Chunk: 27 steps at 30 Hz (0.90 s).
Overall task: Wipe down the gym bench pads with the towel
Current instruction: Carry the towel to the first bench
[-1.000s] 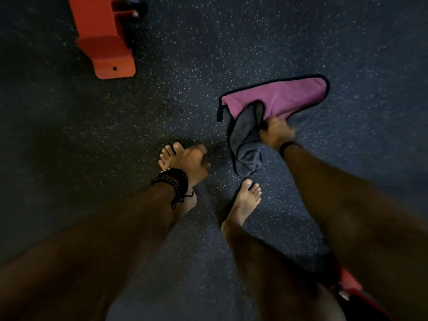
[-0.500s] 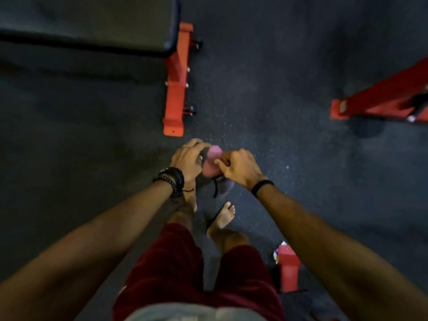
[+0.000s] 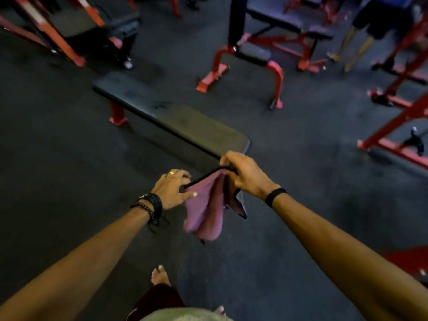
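The person stands on the dark floor (image 3: 69,158) and holds the towel (image 3: 208,205) in front of the body with both hands. The left hand (image 3: 172,188) pinches one part of the black-edged upper hem, with the fingers curled around it. The right hand (image 3: 245,173) is closed on another part of the same hem, a little higher and further forward. Between them the hem is pulled almost straight, and the rest of the purple cloth hangs down in loose folds, touching nothing.

The flat bench pad (image 3: 171,117) lies ahead of the hands and somewhat to the left. Its long axis runs diagonally, from the near end just beyond the right hand to the far end up and to the left, where a red leg (image 3: 117,113) stands on the floor. The near end of the pad is nearest to the right hand; the left hand is a little further back from it. The towel does not touch the pad yet, so wiping seems not started. Probably the cloth must first be brought forward onto the near end, and then the strokes should follow the diagonal away to the left. The picture is blurred, so the finger positions are not fully clear.
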{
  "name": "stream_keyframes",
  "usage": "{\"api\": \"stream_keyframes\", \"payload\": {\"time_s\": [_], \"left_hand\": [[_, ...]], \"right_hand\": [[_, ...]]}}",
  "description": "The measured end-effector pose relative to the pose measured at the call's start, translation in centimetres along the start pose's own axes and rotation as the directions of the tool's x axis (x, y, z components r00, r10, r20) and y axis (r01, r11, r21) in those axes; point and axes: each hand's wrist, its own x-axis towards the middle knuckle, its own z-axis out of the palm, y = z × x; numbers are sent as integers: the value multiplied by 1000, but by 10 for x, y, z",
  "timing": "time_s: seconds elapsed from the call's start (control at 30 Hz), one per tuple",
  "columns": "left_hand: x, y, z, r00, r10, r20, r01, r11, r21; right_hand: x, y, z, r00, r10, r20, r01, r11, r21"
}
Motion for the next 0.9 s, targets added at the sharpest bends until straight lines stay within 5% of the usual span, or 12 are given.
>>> {"api": "stream_keyframes", "payload": {"time_s": [0.2, 0.4, 0.63, 0.8, 0.9], "left_hand": [[-18, -77, -113, 939, -258, -226, 219, 958, -185], [-24, -124, -195, 701, -621, -352, 471, 773, -425], [-20, -151, -231, 474, -853, -219, 306, 393, -867], [-34, -175, -245, 334, -934, -130, 191, 202, -960], [-42, -184, -248, 312, -948, -72, 122, 115, -986]], "right_hand": [[118, -30, -29, 997, 41, -72, -44, 998, -41], [214, -70, 8, 982, 154, -107, -158, 987, -29], [275, -170, 78, 992, -125, 20, 123, 988, 88], [293, -205, 102, 955, -289, 63, 273, 943, 189], [298, -209, 107, 929, -353, 112, 328, 925, 193]]}}
